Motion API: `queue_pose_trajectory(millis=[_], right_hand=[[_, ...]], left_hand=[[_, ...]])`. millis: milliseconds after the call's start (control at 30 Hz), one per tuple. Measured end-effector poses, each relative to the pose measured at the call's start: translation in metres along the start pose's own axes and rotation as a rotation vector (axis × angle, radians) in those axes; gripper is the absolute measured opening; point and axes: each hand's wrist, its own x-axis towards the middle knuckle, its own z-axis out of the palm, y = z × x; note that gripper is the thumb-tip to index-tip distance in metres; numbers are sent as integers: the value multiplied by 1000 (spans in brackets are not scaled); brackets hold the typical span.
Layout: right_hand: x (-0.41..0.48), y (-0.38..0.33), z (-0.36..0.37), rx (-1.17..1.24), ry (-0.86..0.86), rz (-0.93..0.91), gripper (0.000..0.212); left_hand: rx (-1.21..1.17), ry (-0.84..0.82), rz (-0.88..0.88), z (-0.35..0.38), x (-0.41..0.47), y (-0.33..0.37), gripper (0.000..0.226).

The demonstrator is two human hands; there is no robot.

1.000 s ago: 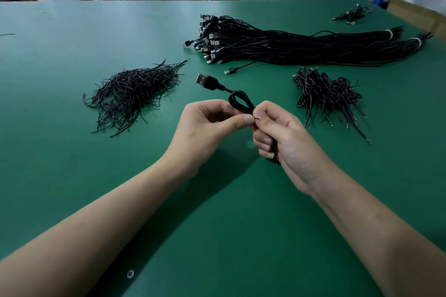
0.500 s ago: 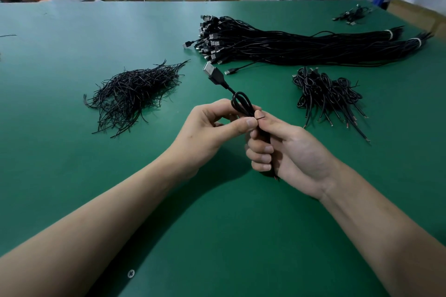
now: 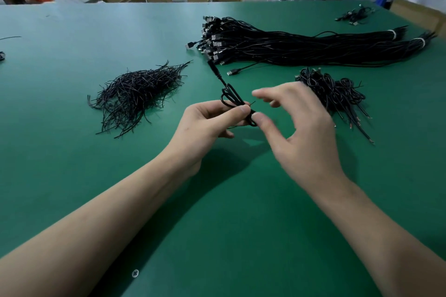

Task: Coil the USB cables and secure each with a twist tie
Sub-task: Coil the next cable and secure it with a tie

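Now | left grip (image 3: 205, 125) pinches coiled cable (image 3: 237, 100) | right grip (image 3: 304, 132) spread, thumb by coil | above table (image 3: 217, 212)

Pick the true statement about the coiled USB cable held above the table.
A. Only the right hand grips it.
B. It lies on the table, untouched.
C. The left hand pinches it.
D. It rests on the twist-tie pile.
C: the left hand pinches the coiled cable between thumb and fingers, while the right hand is spread open beside it.
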Motion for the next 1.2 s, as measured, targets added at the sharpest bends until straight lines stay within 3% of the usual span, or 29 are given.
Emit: queue_pose_trajectory(millis=[200,367,667,867,1200], right_hand=[[0,-2,1,-29,-28,-23,16],[1,-2,0,3,-11,3,14],[1,1,-3,-140,54,-112,15],[1,1,-5,-150,55,-102,15],[4,-6,-8,-293,4,-140,15]], left_hand=[[-58,-94,-114,-4,1,-4,12],[-167,-140,-118,-3,1,-6,33],[-88,-117,-5,3,-3,1,16],[-34,-128,27,3,-3,4,17],[17,-179,-10,1,-2,6,15]])
